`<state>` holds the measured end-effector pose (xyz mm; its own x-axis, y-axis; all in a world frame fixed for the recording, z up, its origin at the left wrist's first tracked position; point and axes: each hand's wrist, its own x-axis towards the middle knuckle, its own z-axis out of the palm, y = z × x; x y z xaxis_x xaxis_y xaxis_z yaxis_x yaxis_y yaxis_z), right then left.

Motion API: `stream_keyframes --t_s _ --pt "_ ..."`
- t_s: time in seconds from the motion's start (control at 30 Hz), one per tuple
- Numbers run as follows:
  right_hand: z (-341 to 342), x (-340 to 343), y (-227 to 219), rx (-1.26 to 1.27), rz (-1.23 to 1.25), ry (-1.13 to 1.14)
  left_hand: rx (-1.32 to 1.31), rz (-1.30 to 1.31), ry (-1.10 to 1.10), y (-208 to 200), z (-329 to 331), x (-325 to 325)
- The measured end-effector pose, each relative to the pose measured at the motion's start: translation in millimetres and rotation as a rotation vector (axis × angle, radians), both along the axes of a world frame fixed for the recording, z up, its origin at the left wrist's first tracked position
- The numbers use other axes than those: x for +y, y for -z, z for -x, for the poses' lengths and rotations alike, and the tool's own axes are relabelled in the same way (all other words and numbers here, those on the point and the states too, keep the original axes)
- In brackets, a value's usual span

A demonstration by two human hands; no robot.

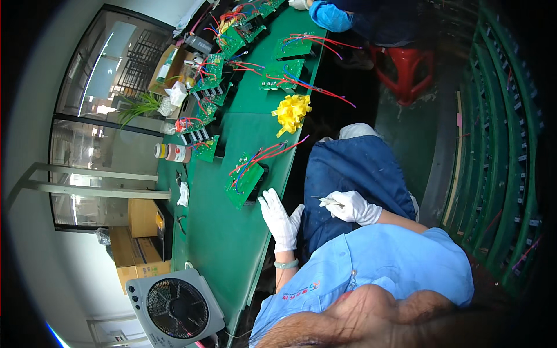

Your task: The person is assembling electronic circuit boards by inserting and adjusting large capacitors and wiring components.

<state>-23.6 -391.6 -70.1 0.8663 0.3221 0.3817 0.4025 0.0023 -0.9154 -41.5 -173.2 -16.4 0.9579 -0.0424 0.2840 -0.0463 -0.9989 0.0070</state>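
Observation:
My left hand (281,220), in a white glove, rests at the edge of the green bench with its fingers stretched out. It holds nothing and lies just beside a green circuit board (246,184) with red and blue wires and a black part along one side. Over my lap, my right hand (355,207), also gloved, is closed round a slim pointed silver tool (332,202) with a dark tip; its exact kind is too small to tell. A heap of yellow strips (292,114) sits on the bench beyond the nearest board.
More wired boards (284,75) stand along the green bench (217,243). Bottles (174,152), a plant (142,108) and cardboard boxes (136,249) line its left side. A grey fan (177,307) stands nearby. Another person's blue sleeve (331,16) shows at the far end, near a red stool (406,72).

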Motion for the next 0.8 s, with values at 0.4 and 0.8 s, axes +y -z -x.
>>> stream_keyframes --t_s 0.4,0.8 --pt "34 10 -24 -0.303 0.053 -0.061 -0.113 0.028 0.054 10 0 12" --pt "15 -4 -17 -0.222 0.291 0.149 0.057 0.170 0.161 -1 5 25"
